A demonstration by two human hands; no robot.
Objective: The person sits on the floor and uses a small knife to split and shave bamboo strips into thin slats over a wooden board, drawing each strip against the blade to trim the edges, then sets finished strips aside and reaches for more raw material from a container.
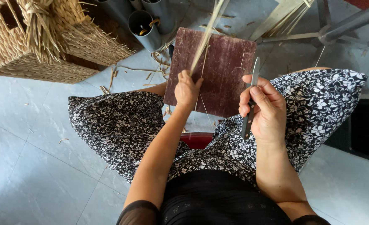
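My left hand (pixel 187 88) is closed around a bundle of long pale straw strips (pixel 205 35) that run up and away over a dark reddish board (pixel 226 75). The board leans between my knees, over my flower-print trousers (pixel 117 125). My right hand (pixel 263 108) grips a small knife (pixel 251 98) with a dark handle, its thin blade pointing up beside the board's right edge. A loose thin fibre hangs down from my left hand across the board.
A woven straw basket (pixel 34 41) stands at the upper left on the grey tiled floor (pixel 34 166). Grey tubes (pixel 145 29) stand behind the board. More straw strips (pixel 282 14) and a metal stand (pixel 338 29) lie at the upper right. A red stool edge (pixel 198 139) shows under me.
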